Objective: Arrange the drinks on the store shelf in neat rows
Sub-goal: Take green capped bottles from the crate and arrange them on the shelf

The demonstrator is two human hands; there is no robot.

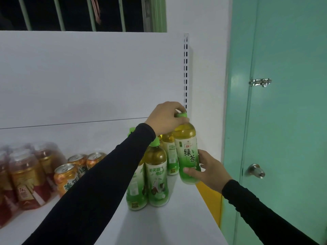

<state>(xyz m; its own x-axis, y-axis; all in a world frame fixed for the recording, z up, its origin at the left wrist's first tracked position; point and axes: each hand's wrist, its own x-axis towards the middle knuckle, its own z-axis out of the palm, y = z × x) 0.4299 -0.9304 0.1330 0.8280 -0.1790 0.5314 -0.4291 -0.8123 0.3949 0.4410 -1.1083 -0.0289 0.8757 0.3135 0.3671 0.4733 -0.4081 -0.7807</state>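
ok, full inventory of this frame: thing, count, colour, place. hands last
held green tea bottle: 1, green label and cap, amber liquid, at the shelf's right edge
other green tea bottles: at least 3 visible, same colours, standing clustered left of and behind the held one, partly hidden by the left arm
orange cans: 3 visible, orange, left of the bottles
shrink-wrapped pack: 1, red and gold cans, far left
shelf: 1, white, with slotted upright at right
door: 1, teal, right, with metal bolt and knob
window bars: green, top left
left hand: grips the held bottle's cap
right hand: holds its lower body
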